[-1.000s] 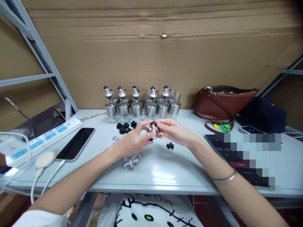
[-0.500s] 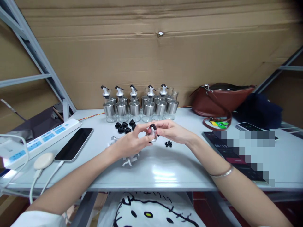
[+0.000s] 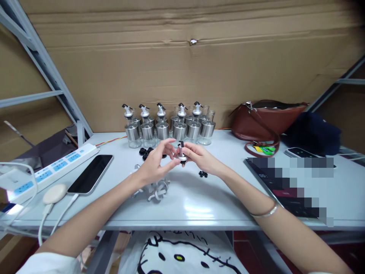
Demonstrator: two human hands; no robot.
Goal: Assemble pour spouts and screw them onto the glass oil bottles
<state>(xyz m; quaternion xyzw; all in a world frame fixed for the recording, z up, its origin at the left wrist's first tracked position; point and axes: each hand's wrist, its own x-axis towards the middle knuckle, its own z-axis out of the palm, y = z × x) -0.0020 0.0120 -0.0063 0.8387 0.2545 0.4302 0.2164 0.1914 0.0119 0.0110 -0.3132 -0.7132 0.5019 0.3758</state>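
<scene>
In the head view, a silver pour spout (image 3: pixel 181 156) with a black lever top is held upright above the middle of the table. My right hand (image 3: pixel 203 159) pinches it from the right side. My left hand (image 3: pixel 156 161) is at its left, fingers spread and curved, with the thumb tip against or very near the base. Below my left hand lies a pile of white-grey spout parts (image 3: pixel 158 191). Black ribbed stoppers (image 3: pixel 143 151) sit behind that hand, partly covered by it. Several tiny black pieces (image 3: pixel 203 174) are grouped below my right hand.
Glass bottles with steel bands (image 3: pixel 162 131) stand in rows along the cardboard wall (image 3: pixel 171 76), several topped with spouts. To the left are a phone (image 3: pixel 90 174), a power strip (image 3: pixel 57 167) and cables. A brown bag (image 3: pixel 265 121), dark cap (image 3: pixel 316 133) and tablet (image 3: pixel 273 186) are right.
My left fingers have loosened and spread from the spout. The spout now stands upright with its silver base showing, held by my right hand.
</scene>
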